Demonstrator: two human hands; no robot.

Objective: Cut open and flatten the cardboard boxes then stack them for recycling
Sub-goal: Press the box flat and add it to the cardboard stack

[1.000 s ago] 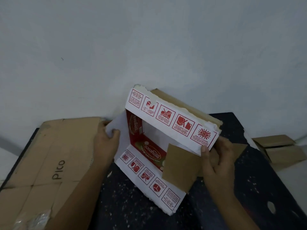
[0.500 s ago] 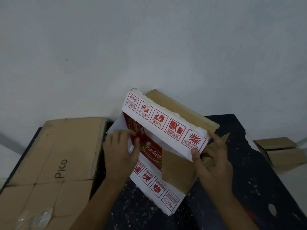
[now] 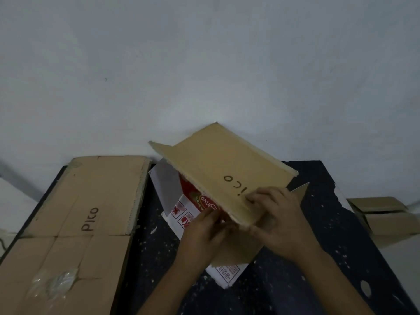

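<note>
Both hands on the box [image 3: 218, 176] mid-worktop [image 3: 341, 246]: right hand [image 3: 279, 219] clamped over the raised brown flap's near edge, left hand [image 3: 204, 228] pinching just beneath it. The flap's long axis runs away toward the wall; fingertips underneath are hidden. Flattened cardboard [image 3: 75, 212] lies left

Dim, flat indoor light; soft shadows; slight blur; wide-angle bending at edges.
</note>
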